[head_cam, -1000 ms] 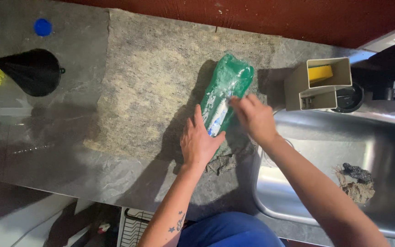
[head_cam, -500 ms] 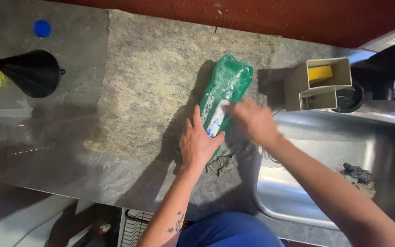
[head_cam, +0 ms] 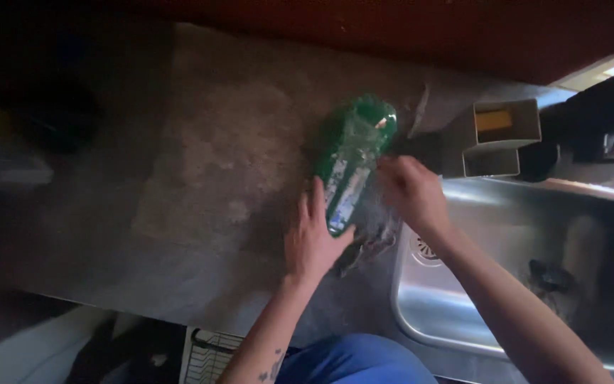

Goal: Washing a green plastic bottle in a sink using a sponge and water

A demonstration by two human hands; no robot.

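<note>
A green plastic bottle [head_cam: 353, 160] lies on its side on the speckled stone counter [head_cam: 214, 163], its base pointing away from me. My left hand [head_cam: 312, 238] presses flat against the bottle's near end and holds it down. My right hand [head_cam: 410, 192] is on the bottle's right side, fingers curled over something thin and clear that I cannot make out. A dark crumpled scrap [head_cam: 367, 245] lies on the counter just under both hands. The picture is dim and a little blurred.
A steel sink [head_cam: 506, 284] sits to the right, with dark debris [head_cam: 545, 274] in its basin. Behind it stands a grey holder [head_cam: 506, 135] with a yellow sponge [head_cam: 494, 119]. The left side of the counter is in deep shadow.
The scene has darkened a lot and the view has shifted. My right hand has slid down along the bottle's right side. My left hand stays on the bottle's near end.
</note>
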